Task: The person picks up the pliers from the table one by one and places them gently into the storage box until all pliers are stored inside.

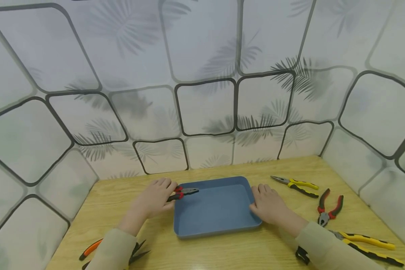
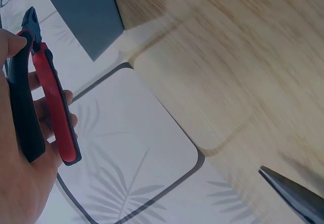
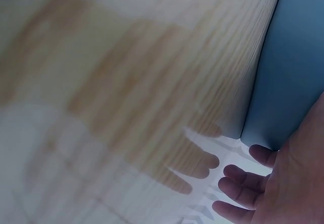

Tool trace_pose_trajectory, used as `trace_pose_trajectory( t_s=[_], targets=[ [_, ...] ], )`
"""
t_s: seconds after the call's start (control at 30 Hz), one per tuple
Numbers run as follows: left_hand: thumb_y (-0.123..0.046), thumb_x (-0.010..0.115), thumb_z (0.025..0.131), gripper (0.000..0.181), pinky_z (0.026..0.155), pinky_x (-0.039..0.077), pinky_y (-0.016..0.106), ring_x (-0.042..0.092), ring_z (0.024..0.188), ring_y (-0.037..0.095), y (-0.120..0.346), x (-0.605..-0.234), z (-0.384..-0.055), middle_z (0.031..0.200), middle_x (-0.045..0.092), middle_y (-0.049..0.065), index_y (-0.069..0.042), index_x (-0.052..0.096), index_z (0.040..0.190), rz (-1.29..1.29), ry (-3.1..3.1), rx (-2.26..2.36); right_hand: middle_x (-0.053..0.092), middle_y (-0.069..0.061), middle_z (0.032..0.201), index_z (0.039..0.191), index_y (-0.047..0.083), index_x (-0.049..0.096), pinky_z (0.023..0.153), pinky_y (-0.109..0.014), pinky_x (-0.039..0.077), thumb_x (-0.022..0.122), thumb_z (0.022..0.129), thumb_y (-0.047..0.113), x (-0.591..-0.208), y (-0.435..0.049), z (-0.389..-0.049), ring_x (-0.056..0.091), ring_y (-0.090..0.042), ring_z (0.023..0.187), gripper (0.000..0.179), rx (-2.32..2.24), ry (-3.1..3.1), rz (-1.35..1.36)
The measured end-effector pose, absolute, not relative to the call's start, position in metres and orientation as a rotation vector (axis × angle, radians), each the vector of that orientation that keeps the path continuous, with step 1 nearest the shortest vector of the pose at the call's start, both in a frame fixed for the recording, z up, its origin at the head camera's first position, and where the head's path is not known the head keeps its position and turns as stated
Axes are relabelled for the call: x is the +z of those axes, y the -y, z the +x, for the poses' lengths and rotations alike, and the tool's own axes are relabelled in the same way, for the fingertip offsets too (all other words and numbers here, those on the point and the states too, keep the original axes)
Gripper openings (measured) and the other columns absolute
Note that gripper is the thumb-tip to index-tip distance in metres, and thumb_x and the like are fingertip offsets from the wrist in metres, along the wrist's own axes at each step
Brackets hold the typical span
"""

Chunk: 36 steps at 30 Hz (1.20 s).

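My left hand grips a pair of pliers with red and black handles, held over the left rim of a blue tray. The metal nose of these pliers points right, above the inside of the tray. In the left wrist view, the fingers wrap the handles, which stand slightly spread. My right hand lies along the tray's right side, thumb near the rim. Seen from the right wrist, its fingers are loosely bent beside the tray wall and hold nothing.
On the right lie long-nose pliers, red-and-black pliers and yellow-and-black pliers. A black tool part shows beside the right sleeve. Left, an orange handle and dark jaws poke out around the left sleeve. Patterned fabric walls the wooden table.
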<state>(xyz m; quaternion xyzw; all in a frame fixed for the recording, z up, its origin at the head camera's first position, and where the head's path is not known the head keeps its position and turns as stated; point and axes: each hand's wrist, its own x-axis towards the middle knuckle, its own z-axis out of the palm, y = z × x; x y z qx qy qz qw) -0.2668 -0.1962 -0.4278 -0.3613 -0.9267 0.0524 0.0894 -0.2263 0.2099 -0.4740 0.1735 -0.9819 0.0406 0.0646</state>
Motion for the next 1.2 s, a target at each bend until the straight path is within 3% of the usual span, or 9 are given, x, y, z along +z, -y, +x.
trace_pose_trajectory(
  t_s=[0.83, 1.2],
  targets=[
    [-0.039, 0.063, 0.101, 0.039, 0.093, 0.046, 0.045, 0.052, 0.104, 0.026, 0.16, -0.435, -0.271, 0.112, 0.054, 0.007, -0.012, 0.055, 0.128, -1.086, 2.729, 0.204, 0.058, -0.02, 0.106, 0.133, -0.006, 0.056, 0.073, -0.046, 0.049, 0.059, 0.097, 0.024, -0.48, -0.212, -0.228, 0.053, -0.031, 0.092, 0.047, 0.11, 2.94, 0.538],
    [-0.041, 0.063, 0.103, 0.046, 0.098, 0.049, 0.046, 0.053, 0.108, 0.026, 0.146, -0.441, -0.273, 0.118, 0.057, 0.009, -0.009, 0.058, 0.136, -1.103, 2.715, 0.247, 0.058, -0.02, 0.107, 0.133, -0.006, 0.055, 0.073, -0.046, 0.048, 0.059, 0.096, 0.024, -0.477, -0.211, -0.227, 0.053, -0.032, 0.093, 0.047, 0.11, 2.956, 0.531]
  ],
)
